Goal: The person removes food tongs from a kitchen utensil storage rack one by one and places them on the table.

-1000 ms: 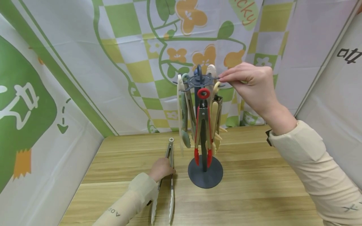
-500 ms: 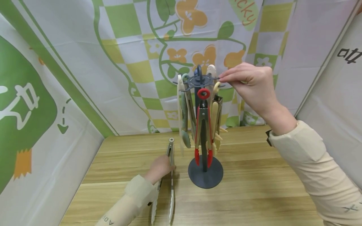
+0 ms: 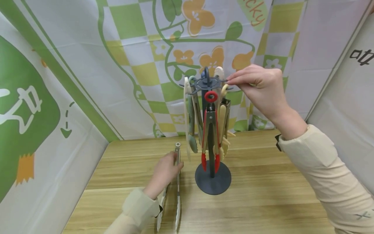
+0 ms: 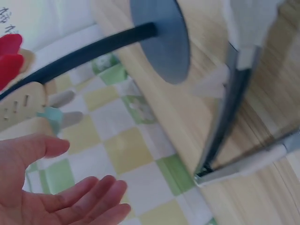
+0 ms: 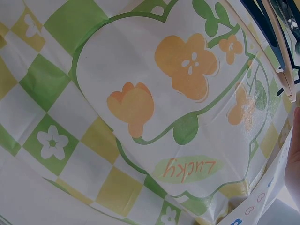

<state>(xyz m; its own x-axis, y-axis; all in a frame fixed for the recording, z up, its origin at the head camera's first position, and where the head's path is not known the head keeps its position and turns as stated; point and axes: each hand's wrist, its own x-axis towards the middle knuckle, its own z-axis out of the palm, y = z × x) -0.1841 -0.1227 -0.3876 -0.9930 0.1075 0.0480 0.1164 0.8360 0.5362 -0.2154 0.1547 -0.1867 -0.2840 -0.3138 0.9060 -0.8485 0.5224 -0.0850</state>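
Observation:
In the head view, a pair of metal tongs with white tips (image 3: 178, 208) lies spread on the table, left of a dark utensil stand (image 3: 213, 187). My left hand (image 3: 165, 170) is above these tongs. The left wrist view shows that hand (image 4: 70, 197) with its fingers apart and nothing between them, while the tongs (image 4: 229, 108) lie off to one side. My right hand (image 3: 261, 86) pinches a hook at the stand's top with thumb and fingertips. Red-tipped tongs (image 3: 217, 162) hang at the front of the stand. Only an edge of the right hand (image 5: 293, 164) shows in the right wrist view.
Several other kitchen tools hang around the stand, including a pale green-tipped one (image 3: 193, 143) and a cream one (image 3: 222, 118). The wooden table (image 3: 263, 182) meets a patterned cloth (image 3: 140, 74) at its back edge.
My left hand has let go of the white-tipped tongs, shifting slightly towards their ring end with its fingers straighter. The right hand keeps its pinch on the stand.

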